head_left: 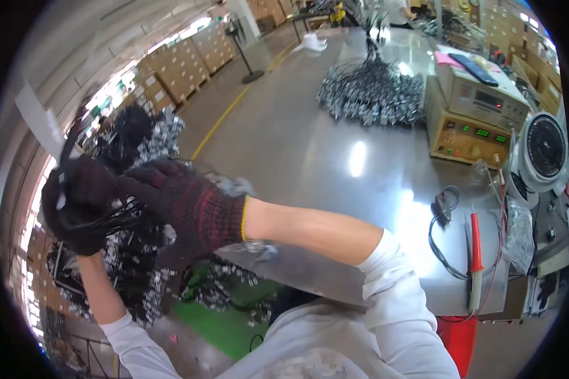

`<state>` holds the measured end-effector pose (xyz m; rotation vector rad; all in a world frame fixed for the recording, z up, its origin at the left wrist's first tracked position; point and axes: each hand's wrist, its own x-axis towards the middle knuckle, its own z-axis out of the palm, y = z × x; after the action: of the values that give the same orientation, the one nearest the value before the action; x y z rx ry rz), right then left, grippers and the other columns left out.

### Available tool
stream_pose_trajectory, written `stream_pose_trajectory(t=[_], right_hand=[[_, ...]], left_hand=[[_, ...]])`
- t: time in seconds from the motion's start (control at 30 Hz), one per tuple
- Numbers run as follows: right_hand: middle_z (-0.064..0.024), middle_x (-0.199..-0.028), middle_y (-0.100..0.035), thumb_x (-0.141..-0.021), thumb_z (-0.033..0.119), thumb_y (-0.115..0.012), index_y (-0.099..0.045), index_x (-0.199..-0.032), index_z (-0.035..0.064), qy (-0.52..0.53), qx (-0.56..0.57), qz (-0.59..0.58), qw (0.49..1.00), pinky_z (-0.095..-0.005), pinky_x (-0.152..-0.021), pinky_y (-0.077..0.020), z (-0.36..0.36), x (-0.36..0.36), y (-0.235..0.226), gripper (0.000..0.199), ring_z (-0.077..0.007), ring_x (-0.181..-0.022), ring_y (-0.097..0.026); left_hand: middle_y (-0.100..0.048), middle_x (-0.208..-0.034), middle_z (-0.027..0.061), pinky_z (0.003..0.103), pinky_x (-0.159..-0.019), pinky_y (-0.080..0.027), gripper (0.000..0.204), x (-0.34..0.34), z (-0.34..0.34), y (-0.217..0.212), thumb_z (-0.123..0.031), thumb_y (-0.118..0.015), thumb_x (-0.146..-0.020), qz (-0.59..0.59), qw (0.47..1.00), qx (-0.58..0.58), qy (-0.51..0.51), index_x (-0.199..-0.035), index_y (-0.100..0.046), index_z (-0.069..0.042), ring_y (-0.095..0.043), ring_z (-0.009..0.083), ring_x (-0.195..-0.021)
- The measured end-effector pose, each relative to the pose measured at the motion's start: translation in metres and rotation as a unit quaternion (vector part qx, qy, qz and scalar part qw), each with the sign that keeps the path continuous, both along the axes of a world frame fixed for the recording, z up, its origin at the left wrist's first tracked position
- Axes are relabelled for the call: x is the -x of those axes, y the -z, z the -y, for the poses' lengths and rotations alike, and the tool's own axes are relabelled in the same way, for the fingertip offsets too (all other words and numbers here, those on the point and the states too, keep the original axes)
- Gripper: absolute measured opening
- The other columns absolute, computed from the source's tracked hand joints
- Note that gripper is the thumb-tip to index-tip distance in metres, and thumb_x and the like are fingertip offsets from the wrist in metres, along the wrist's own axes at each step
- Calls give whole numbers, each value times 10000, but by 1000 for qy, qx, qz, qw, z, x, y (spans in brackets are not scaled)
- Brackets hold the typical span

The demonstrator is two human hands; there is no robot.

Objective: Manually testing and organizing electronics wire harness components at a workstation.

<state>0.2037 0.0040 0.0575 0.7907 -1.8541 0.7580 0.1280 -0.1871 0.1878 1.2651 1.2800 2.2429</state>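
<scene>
Taking the middle of the view as the clock's centre, the left hand [76, 205], in a dark knitted glove, is at 9 o'clock, curled around a bundle of thin black cables [121, 219]. Beyond it, at 10 o'clock, more cable lengths with silvery ends [161, 136] lie in a mass; a similar pile [152, 284] sits at 8 o'clock, below the hands. Stacked cardboard cartons [199, 57] line the floor at 11 o'clock; they look closed, so their contents are hidden. The right hand [189, 205], also gloved, comes in from the right with its fingers against the bundle beside the left hand; whether they grip it, I cannot tell. A green surface [212, 325] shows at 7 o'clock, partly under cables.

On the metal table [310, 148], between 1 and 2 o'clock, spreads a heap of silver-ended cables [373, 91]. A red-handled tool [476, 243] lies between 3 and 4, and two stacked instruments [471, 123] stand at 2. Right of the tool is a crumpled clear plastic bag [518, 237], contents unclear. Further cardboard boxes [553, 91] crowd 2 o'clock, their insides too small to read.
</scene>
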Motion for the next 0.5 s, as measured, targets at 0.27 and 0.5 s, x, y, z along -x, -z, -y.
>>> stream_pose_trajectory(t=[0.27, 0.5], right_hand=[[-210, -1435, -595, -764, 343, -900, -338, -1647, 75, 218, -63, 163, 960, -515, -1055, -506, -104, -72, 29, 1081, -427, -1252, -616], [-151, -1222, -648, -874, 252, -811, -631, -1310, 153, 281, 8, 136, 950, -479, -887, -581, -155, -106, 70, 482, -395, -1041, -692]], left_hand=[[-738, -1002, 146, 378, -836, -575, 551, -7, -143, 45, -250, -612, -972, 5, 974, 177, 142, -1409, -587, 84, -701, 250, -896], [-726, -1077, 129, 316, -834, -608, 538, -72, -210, 45, -162, -617, -916, 34, 909, 283, 303, -1395, -618, 83, -730, 212, -916]])
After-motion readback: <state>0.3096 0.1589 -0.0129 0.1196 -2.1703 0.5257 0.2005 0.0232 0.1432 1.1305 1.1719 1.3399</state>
